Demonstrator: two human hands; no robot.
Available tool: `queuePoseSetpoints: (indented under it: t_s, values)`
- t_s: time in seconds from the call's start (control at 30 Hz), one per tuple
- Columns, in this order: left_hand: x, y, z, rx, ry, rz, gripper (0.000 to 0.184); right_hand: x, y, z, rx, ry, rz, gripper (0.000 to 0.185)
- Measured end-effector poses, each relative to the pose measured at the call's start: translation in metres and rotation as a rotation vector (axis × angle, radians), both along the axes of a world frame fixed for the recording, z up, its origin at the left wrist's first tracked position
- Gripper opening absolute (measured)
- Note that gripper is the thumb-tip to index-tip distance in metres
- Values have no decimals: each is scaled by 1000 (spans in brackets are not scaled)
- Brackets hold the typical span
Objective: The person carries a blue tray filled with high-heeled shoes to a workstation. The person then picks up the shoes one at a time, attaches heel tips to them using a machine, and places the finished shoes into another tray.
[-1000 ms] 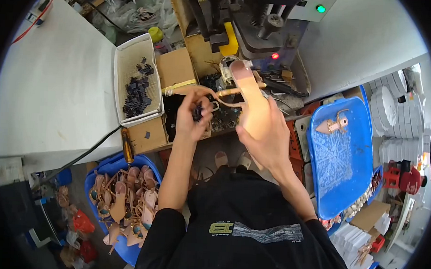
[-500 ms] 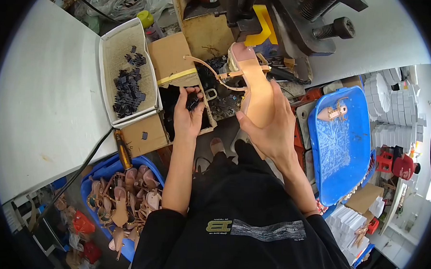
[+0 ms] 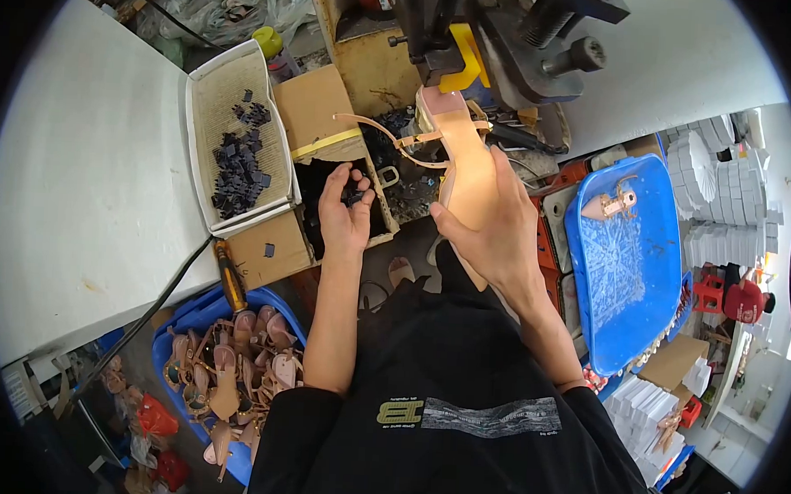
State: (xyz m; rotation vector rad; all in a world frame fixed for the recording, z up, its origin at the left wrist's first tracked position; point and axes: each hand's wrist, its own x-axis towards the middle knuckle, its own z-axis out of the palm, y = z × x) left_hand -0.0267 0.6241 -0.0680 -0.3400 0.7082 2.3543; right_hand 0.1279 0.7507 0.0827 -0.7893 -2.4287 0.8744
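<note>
1. Your right hand (image 3: pixel 502 238) is closed around the sandal (image 3: pixel 471 175), thumb on one edge and fingers along the other, with the tan sole facing up.
2. The far end of the sandal lies at the yellow part (image 3: pixel 461 69) of the black press (image 3: pixel 439 62); whether the two touch, you cannot tell. Its strap (image 3: pixel 370 122) extends leftward, above your left hand.
3. Your left hand (image 3: pixel 345 218) is palm up, its fingers curled over small dark pieces (image 3: pixel 353 192), above the dark-lined compartment (image 3: pixel 314 186) of a cardboard box.
4. To the left, the white box (image 3: pixel 194 141) contains a heap of black pieces (image 3: pixel 238 174); one loose black piece (image 3: pixel 269 250) lies on the cardboard (image 3: pixel 252 263) below it.
5. The orange-handled tool (image 3: pixel 229 277) lies nearby, its lower end over the left blue basket (image 3: pixel 164 325), which holds many piled sandals (image 3: pixel 224 381).
6. To your right, the large blue basket (image 3: pixel 621 332) holds one strapped sandal (image 3: pixel 611 205) near its far end.
</note>
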Motion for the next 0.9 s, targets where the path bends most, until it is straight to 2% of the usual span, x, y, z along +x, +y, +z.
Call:
queuePoseSetpoints:
  t_s: [0.13, 0.33, 0.47, 0.63, 0.9]
  values:
    - [1, 1, 0, -68, 34, 9, 12, 0, 0, 0, 13, 22, 5, 87]
    - [1, -1, 1, -164, 20, 11, 20, -2, -2, 2, -13, 60, -8, 82]
    - [0, -5, 4, -27, -42, 25, 25, -1, 1, -3, -25, 60, -1, 82]
    - [3, 0, 1, -94, 74, 17, 16, -1, 1, -8, 40, 25, 2, 80]
    - [2, 2, -2, 14, 58, 90, 21, -2, 1, -12, -17, 65, 44, 79]
